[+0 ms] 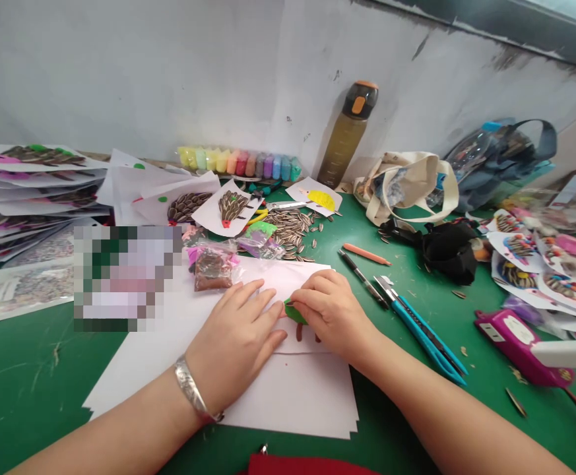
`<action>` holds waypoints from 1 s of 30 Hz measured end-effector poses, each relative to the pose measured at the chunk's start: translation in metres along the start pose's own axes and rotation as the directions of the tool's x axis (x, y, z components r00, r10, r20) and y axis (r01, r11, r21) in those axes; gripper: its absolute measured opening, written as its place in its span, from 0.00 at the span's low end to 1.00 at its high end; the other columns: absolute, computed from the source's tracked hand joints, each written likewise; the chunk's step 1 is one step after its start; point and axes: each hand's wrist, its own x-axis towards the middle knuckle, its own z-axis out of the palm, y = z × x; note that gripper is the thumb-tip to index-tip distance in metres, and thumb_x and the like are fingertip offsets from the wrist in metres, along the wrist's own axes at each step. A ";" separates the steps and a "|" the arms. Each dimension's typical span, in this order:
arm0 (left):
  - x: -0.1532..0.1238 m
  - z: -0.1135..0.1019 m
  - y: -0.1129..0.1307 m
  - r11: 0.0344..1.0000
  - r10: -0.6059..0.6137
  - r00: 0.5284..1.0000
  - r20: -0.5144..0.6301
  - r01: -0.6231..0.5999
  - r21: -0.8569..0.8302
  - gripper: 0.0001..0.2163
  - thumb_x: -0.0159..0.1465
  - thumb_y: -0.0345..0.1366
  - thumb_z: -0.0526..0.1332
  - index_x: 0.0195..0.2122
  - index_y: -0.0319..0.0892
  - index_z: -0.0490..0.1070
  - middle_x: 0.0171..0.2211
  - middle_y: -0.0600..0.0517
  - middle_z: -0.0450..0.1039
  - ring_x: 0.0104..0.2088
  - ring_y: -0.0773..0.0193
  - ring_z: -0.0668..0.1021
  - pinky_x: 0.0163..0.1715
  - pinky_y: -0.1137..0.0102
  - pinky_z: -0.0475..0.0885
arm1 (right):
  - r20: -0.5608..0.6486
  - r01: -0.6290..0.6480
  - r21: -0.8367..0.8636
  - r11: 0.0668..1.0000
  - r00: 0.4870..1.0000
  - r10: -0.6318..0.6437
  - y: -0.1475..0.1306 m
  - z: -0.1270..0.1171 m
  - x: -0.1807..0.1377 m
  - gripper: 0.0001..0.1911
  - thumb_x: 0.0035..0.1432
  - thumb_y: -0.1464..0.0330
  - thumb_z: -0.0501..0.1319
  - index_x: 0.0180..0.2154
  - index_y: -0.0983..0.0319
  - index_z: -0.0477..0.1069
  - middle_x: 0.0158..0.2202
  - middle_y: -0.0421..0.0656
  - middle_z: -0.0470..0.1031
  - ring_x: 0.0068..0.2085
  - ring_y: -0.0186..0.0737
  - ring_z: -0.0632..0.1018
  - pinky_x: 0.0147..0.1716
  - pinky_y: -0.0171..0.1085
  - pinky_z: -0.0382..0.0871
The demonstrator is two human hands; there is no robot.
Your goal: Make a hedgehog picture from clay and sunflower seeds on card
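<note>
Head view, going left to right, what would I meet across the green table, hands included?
Stack of papers, left hand, right hand, blue tool, magenta device.

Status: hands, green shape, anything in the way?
Left hand spread on white paper. Right hand at green shape, partly hiding it; grip unclear. Brown packet close beyond left hand, clear of the shape.

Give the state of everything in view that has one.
Paper: stacked
Left hand: resting on paper
Green shape: partly covered
Right hand: pinched, at green shape
Brown pack: bagged
Colour packs: wrapped, in a row
Bottle: lidded
Seeds: loose, heaped
Orange stick: lying flat
Cream bag: slumped
Bracelet: worn
</note>
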 end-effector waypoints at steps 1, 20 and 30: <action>0.000 0.001 0.000 1.000 0.004 1.000 0.003 -0.004 0.001 0.13 0.67 0.36 0.55 0.48 0.38 0.73 0.49 0.43 0.73 0.56 0.45 0.68 0.55 0.47 0.64 | -0.001 0.001 -0.004 1.000 1.000 -0.001 0.000 0.000 0.000 0.11 0.64 0.70 0.57 0.31 0.59 0.75 0.32 0.42 0.75 0.40 0.41 0.69 0.43 0.42 0.58; 0.001 0.007 0.000 1.000 0.009 0.997 0.075 -0.011 0.023 0.13 0.66 0.36 0.56 0.50 0.38 0.71 0.49 0.43 0.73 0.57 0.43 0.67 0.55 0.45 0.62 | 0.022 0.015 -0.032 0.999 1.000 -0.014 0.003 0.005 0.005 0.09 0.63 0.69 0.58 0.31 0.59 0.75 0.32 0.42 0.75 0.40 0.41 0.68 0.44 0.42 0.56; 0.001 0.008 0.000 1.000 -0.012 0.996 0.092 0.013 -0.003 0.13 0.66 0.35 0.56 0.50 0.38 0.70 0.49 0.43 0.73 0.57 0.45 0.66 0.56 0.46 0.62 | 0.059 0.033 -0.019 0.999 0.998 -0.032 0.003 0.004 0.009 0.12 0.64 0.71 0.56 0.30 0.59 0.76 0.31 0.42 0.75 0.40 0.40 0.68 0.43 0.42 0.56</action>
